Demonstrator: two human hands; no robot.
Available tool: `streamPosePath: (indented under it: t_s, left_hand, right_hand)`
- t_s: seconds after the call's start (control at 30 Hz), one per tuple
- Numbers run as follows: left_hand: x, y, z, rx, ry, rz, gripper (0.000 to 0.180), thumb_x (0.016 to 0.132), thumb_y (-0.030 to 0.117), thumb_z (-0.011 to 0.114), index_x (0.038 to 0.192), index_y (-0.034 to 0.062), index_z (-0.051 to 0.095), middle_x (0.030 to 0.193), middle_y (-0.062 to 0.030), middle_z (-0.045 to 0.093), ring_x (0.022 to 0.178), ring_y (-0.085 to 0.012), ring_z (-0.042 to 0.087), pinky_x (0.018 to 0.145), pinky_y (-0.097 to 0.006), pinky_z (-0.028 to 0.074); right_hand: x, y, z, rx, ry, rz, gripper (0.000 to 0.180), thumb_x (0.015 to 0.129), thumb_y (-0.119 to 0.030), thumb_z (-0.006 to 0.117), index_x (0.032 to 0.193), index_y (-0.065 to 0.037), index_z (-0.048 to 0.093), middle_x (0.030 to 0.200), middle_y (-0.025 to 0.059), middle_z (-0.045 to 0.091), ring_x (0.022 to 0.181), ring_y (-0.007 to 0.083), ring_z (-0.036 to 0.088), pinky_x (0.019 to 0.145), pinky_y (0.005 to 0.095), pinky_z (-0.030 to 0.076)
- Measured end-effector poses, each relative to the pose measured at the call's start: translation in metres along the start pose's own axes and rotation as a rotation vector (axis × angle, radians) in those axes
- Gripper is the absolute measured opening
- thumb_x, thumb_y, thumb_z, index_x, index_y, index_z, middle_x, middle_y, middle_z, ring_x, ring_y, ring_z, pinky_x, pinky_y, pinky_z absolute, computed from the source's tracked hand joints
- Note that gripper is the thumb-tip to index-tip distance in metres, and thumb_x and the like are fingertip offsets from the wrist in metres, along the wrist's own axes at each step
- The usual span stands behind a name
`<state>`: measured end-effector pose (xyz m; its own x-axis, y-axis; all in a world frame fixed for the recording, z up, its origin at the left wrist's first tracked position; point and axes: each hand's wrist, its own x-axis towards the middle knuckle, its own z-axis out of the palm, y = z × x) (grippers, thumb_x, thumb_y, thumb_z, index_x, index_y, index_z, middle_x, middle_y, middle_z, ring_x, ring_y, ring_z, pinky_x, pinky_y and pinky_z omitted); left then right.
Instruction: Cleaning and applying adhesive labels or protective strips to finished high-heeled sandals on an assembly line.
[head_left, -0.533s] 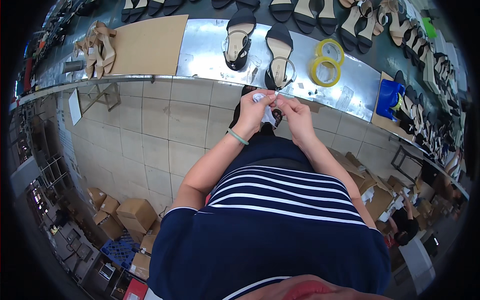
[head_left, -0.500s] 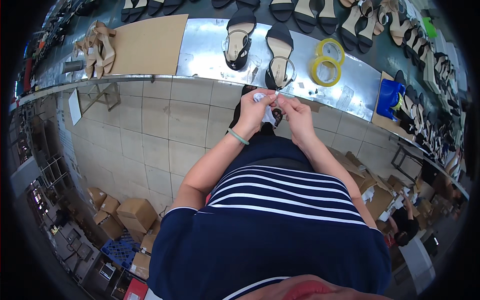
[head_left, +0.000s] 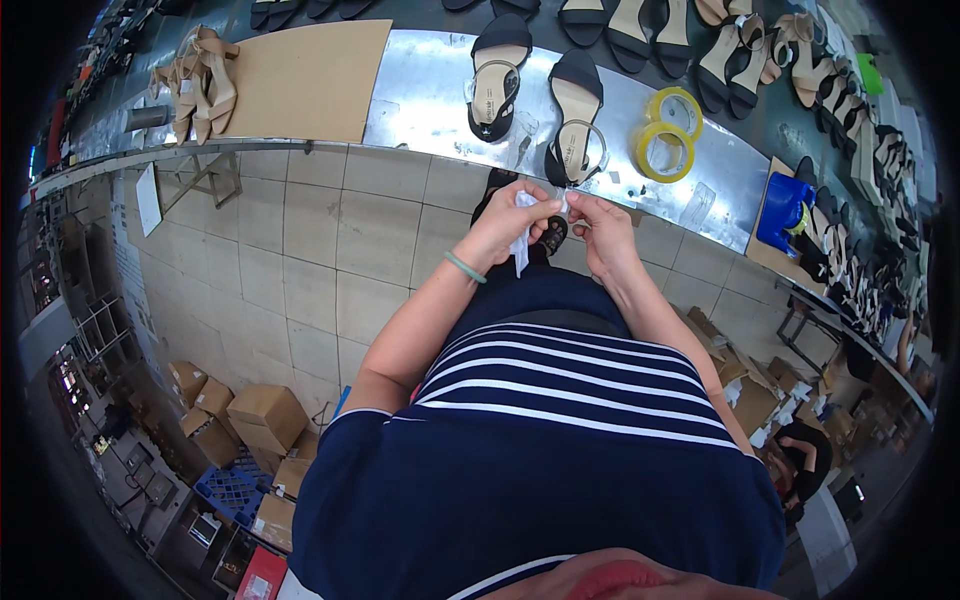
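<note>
My left hand (head_left: 515, 222) and my right hand (head_left: 600, 228) meet in front of my body, just below the edge of the metal-topped bench (head_left: 430, 95). Together they pinch a small white strip of paper or tape (head_left: 523, 240) that hangs down between them. A green bangle (head_left: 464, 267) sits on my left wrist. Two black sandals (head_left: 498, 75) (head_left: 574, 115) lie on the bench right above my hands.
Two yellow tape rolls (head_left: 665, 135) lie to the right of the sandals. A brown board (head_left: 305, 70) and tan sandals (head_left: 200, 85) are at the bench's left. More shoes line the far side and right. Cardboard boxes (head_left: 265, 415) stand on the tiled floor.
Both hands have stayed together at the bench edge; the white strip now hangs lower from my left fingers.
</note>
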<state>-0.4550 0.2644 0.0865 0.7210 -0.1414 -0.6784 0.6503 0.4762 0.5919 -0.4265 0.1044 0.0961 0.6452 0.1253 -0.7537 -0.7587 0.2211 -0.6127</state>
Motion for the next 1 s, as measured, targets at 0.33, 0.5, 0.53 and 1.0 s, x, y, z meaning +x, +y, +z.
streamPosePath:
  t_s: [0.33,0.5,0.53,1.0]
  left_hand:
    - [0.007,0.008,0.003,-0.088,0.043,-0.014,0.013,0.08,0.012,0.067,0.078,-0.0008,0.064,0.07,-0.0055,0.062,0.051,-0.0082,0.05,0.044,-0.021,0.037]
    - [0.0,0.003,0.023,0.278,0.21,0.458,0.009,0.077,0.006,0.066,0.074,-0.0022,0.066,0.068,-0.0069,0.06,0.053,-0.0136,0.052,0.05,-0.025,0.039]
    - [0.0,0.002,0.023,0.461,0.24,0.61,0.009,0.076,0.006,0.066,0.074,-0.0029,0.066,0.069,-0.0094,0.06,0.055,-0.0169,0.054,0.051,-0.027,0.04]
    - [-0.004,0.029,0.001,0.114,-0.072,0.003,0.018,0.085,0.013,0.063,0.095,-0.0021,0.065,0.076,-0.0048,0.062,0.058,-0.0103,0.055,0.051,-0.023,0.045]
  right_hand:
    - [-0.004,-0.004,0.003,-0.066,-0.028,-0.093,0.012,0.076,-0.011,0.071,0.081,-0.001,0.068,0.069,0.0002,0.06,0.061,0.0058,0.048,0.055,0.0185,0.034]
    - [0.001,0.006,0.007,-0.084,-0.005,-0.204,0.011,0.078,-0.006,0.068,0.082,0.003,0.067,0.07,0.0016,0.061,0.06,0.0059,0.048,0.055,0.0188,0.037]
    - [0.003,0.007,0.008,-0.069,-0.012,-0.219,0.01,0.078,-0.006,0.068,0.082,0.004,0.066,0.07,0.0019,0.061,0.059,0.006,0.048,0.055,0.0188,0.037]
    - [0.005,0.0,-0.001,-0.03,-0.058,-0.099,0.007,0.078,-0.005,0.068,0.078,0.001,0.066,0.064,0.002,0.058,0.054,0.006,0.047,0.046,0.0185,0.033]
